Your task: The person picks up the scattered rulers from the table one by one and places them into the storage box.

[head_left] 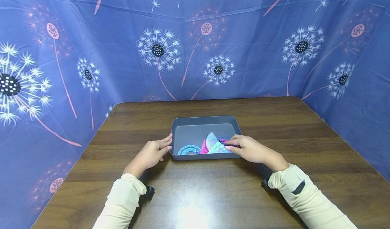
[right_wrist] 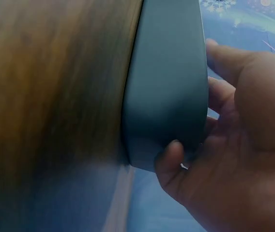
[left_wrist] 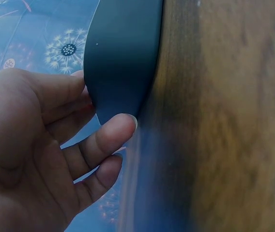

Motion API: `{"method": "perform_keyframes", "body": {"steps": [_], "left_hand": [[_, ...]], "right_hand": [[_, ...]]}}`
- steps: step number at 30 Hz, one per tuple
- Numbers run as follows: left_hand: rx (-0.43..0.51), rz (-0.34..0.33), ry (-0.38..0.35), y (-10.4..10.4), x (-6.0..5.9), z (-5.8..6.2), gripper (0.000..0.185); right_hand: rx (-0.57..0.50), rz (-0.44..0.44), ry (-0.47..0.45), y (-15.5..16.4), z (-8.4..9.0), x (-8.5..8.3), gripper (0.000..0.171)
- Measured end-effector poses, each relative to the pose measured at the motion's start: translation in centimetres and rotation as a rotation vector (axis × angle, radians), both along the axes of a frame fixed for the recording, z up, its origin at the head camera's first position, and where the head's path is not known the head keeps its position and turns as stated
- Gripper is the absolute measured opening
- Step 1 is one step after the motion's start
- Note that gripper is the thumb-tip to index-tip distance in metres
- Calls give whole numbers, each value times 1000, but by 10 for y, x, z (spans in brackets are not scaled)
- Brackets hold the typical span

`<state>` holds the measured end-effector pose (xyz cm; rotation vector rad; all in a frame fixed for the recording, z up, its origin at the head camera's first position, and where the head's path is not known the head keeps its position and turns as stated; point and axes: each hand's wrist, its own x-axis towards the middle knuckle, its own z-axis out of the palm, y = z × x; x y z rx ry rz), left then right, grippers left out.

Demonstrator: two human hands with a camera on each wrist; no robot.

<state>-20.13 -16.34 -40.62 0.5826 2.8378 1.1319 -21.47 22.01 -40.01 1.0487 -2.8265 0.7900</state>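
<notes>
From the head view, a grey tray sits in the middle of the wooden tabletop, its long axis running left to right across the person. The left hand lies at the tray's near left corner, fingers fairly straight and touching the outer wall, holding nothing. The right hand is at the near right corner, fingers reaching over the rim toward the rulers inside: a blue round protractor, a pink piece and pale curved templates heaped at the tray's near side. Whether its fingertips pinch one of these I cannot tell. Both hands are about equally near the tray, one at each end.

The left wrist view shows the left hand's fingers loosely spread beside the tray's rounded corner, the grip wide.

In the right wrist view the thumb presses the tray's outer wall while the fingers go over the rim (so this hand clasps the tray's edge). A blue dandelion curtain surrounds the tabletop.
</notes>
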Motion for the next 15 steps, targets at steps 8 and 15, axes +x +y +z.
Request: {"method": "perform_keyframes", "body": {"steps": [8,15], "left_hand": [[5,-11,10,0,0,0,41],[7,-20,16,-1,0,0,41]], "right_hand": [[52,82,-10,-1,-4,3,42],[49,77,-12,-1,-2,5,41]]}}
